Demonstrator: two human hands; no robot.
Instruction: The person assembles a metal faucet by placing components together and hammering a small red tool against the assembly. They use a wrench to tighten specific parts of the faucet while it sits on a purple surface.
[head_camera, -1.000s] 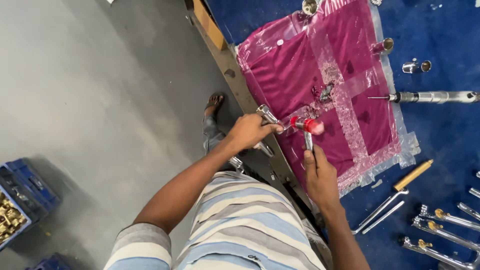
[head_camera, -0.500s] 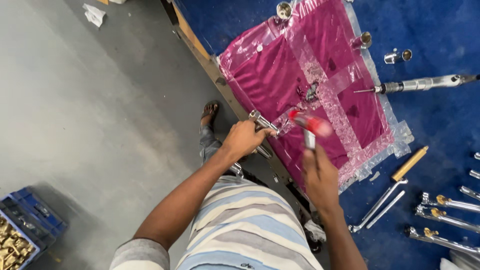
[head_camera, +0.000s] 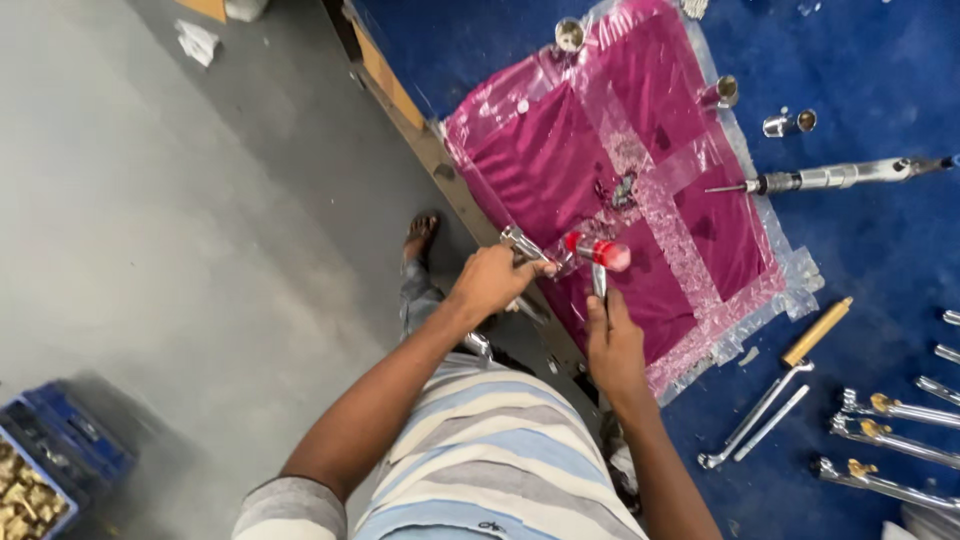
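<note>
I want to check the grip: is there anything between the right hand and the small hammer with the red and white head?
Nothing visible. The right hand grips the metal handle of the hammer directly, over the magenta cloth. The left hand holds a chrome fitting beside it.

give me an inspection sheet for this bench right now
surface: blue bench top with a magenta cloth under clear plastic
job's things: chrome fitting; red-headed mallet
clutter: chrome parts at right, screwdriver, wooden-handled tool, small caps
hands: left hand grips the fitting; right hand holds the mallet handle
cables: nothing seen
surroundings: grey floor, blue crate of brass pieces
</note>
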